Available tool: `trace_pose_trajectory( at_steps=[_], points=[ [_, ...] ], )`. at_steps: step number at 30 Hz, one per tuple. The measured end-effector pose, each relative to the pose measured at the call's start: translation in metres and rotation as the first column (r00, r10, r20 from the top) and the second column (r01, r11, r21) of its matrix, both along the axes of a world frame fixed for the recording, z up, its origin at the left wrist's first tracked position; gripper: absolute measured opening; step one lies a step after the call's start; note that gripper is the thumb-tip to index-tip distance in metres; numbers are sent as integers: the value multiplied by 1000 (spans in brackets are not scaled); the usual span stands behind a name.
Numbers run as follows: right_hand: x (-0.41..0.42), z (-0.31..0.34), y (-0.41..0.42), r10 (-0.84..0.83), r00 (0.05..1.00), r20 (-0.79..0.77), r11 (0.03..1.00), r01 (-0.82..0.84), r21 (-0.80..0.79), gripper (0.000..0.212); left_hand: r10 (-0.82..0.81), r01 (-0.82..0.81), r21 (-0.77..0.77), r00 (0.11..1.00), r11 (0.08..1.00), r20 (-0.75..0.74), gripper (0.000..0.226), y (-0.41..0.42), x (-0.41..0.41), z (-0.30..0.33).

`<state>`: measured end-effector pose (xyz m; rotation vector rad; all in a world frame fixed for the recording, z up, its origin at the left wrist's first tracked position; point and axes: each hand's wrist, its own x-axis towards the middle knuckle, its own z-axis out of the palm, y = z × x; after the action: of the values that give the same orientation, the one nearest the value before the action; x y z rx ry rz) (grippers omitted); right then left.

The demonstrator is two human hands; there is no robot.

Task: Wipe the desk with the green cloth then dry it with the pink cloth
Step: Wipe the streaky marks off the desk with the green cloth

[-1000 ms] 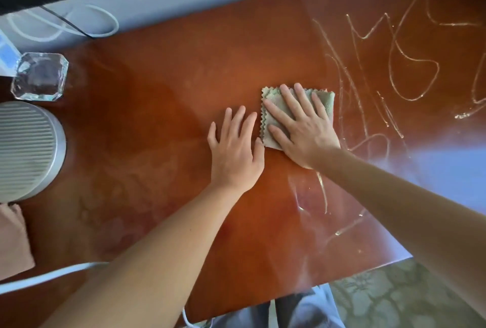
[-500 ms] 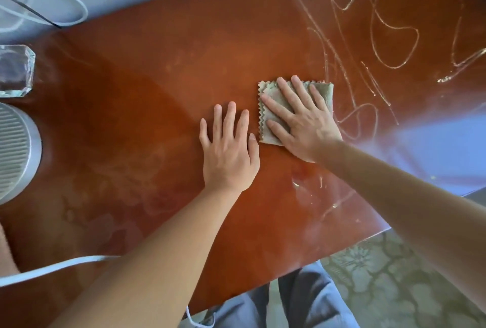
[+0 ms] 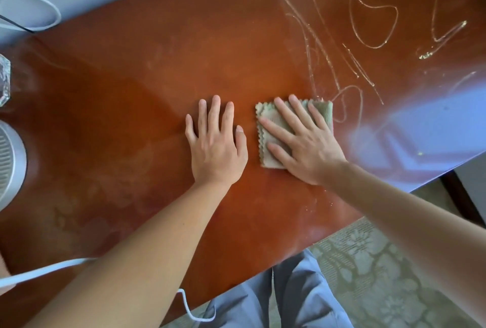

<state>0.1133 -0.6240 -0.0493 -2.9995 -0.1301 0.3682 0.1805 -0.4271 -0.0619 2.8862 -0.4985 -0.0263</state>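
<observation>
The folded green cloth (image 3: 323, 113) lies flat on the reddish-brown desk (image 3: 136, 106). My right hand (image 3: 306, 143) presses down on it with straight, spread fingers. My left hand (image 3: 217, 143) rests flat on the bare desk just left of the cloth, a small gap between them. Squiggly wet streaks (image 3: 368, 25) cover the desk to the upper right of the cloth. The pink cloth is not in view.
A round ribbed white device (image 3: 10, 164) and a clear glass block (image 3: 4, 80) sit at the desk's left edge. A white cable (image 3: 39, 273) crosses the near left corner. Another cable loop (image 3: 31, 11) lies behind the desk. Patterned floor (image 3: 381, 275) below.
My right hand has slid the green cloth slightly right, opening a gap from my left hand. The streaks near the desk's front edge are gone. The view shifted right.
</observation>
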Motion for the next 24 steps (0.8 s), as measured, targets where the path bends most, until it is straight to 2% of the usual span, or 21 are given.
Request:
trace_pose_trajectory(
  at_steps=[4,9,12,13,16,19,21,24],
  points=[
    [-8,-2,30,-134,989,60,991,133,28,58,-5,5,0,1000,1000,15,57,0,0,0],
    [-109,-9,60,9,997,79,997,-15,77,58,8,-8,-3,1000,1000,6,55,0,0,-1],
    [-107,-10,32,122,991,61,991,-124,40,58,6,-6,-8,1000,1000,-1,55,0,-1,-1],
    [-97,-10,20,91,994,68,995,-94,28,58,8,-8,-12,1000,1000,-3,55,0,-1,0],
    [-64,-6,-9,-138,989,57,990,137,16,57,16,-16,3,1000,1000,7,56,0,-2,-1],
    [-62,-6,6,-278,956,97,961,276,35,57,16,-16,-3,1000,1000,19,57,0,0,-2],
    [-82,-9,37,-256,957,139,966,247,77,58,15,-15,-14,1000,1000,21,57,1,-1,-2],
    [-117,-12,72,-128,984,123,988,116,102,57,10,-9,-14,1000,1000,11,56,1,0,-3]
  ],
)
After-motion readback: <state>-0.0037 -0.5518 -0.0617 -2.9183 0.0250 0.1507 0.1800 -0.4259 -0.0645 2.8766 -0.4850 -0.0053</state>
